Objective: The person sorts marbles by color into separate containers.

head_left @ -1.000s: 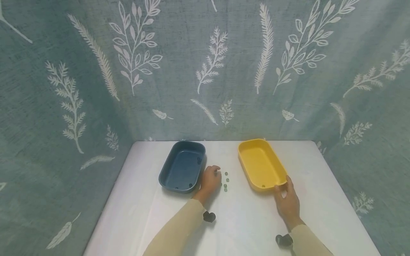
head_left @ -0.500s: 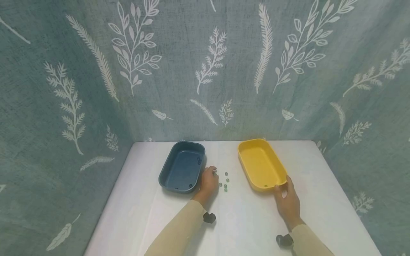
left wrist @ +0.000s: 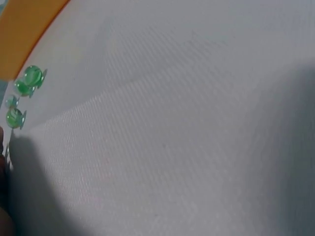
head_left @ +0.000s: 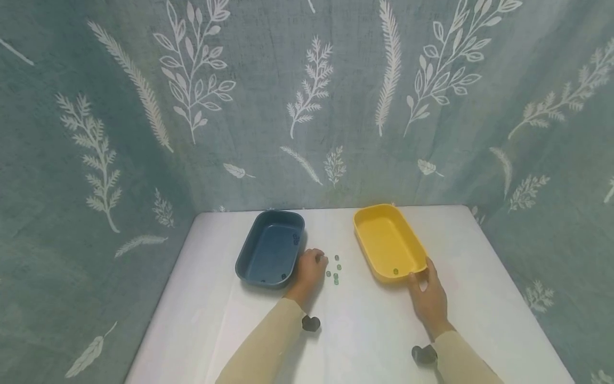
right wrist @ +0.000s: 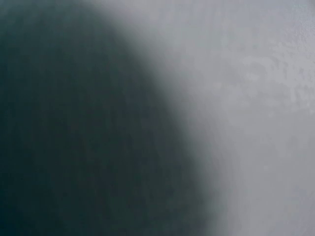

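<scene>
My left hand (head_left: pixel 310 269) rests on the table beside the blue tray (head_left: pixel 268 250), its thumb and forefinger curled together as if around a small green marble, which the fingers hide. Just right of these fingertips lie several loose green glass marbles (head_left: pixel 336 276). The left wrist view has such marbles (left wrist: pixel 33 76) at its left edge, with a bit of the fingers (left wrist: pixel 2 169) below them. My right hand (head_left: pixel 430 298) grips the near right corner of the yellow tray (head_left: pixel 384 216), thumb and fingers spread along the rim. A single marble (head_left: pixel 395 271) sits inside that tray's near end.
Several small dark marbles (head_left: pixel 295 239) lie in the blue tray, along its right side and near end. The white table (head_left: pixel 355 341) ends at a leaf-patterned grey-green cloth (head_left: pixel 268 106) behind and at both sides. The right wrist view has only blurred shadow and white surface.
My left fingers have closed in around the spot where a marble showed between them. The marble in the yellow tray has rolled slightly right. The whole head view has shifted a little.
</scene>
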Demonstrator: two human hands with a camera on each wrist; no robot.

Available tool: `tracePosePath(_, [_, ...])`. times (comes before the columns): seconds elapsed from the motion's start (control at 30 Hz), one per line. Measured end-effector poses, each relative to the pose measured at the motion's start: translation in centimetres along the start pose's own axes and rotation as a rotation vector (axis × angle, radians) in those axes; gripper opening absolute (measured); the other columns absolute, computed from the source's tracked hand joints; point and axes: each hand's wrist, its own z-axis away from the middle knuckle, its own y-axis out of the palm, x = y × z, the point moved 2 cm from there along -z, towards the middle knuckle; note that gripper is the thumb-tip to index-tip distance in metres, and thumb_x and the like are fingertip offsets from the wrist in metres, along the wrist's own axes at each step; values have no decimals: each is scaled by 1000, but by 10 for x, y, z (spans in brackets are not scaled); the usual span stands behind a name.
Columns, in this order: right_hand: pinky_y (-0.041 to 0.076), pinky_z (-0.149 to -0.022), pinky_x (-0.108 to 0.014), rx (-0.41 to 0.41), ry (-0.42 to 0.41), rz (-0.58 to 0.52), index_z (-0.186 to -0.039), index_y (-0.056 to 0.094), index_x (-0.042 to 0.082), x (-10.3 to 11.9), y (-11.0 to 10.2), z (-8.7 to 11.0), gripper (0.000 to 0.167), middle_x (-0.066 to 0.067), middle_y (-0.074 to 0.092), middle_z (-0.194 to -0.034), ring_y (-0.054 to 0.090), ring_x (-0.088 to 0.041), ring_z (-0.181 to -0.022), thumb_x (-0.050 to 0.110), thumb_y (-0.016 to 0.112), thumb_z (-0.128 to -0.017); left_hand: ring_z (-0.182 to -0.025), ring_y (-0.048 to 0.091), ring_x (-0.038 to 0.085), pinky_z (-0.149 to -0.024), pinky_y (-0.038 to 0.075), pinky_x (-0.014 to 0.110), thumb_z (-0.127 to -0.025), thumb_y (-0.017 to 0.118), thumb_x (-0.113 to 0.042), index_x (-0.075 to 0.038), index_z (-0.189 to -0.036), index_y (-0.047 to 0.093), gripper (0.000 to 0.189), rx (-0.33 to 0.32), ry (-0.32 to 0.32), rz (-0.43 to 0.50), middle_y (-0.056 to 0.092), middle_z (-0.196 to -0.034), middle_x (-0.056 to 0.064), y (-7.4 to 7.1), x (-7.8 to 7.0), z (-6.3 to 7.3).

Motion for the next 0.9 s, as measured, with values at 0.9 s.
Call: tracePosePath(0.9, [22,-110,-62,-22,-18,18,-158,9,23,-1,1,-4,76,-15,28,-156,26,-42,-140,51,48,-99,-73,56,14,-69,51,32,-91,69,-27,-14,-95,70,14,23,-43,70,61,-80,-4,-1,-5,-11])
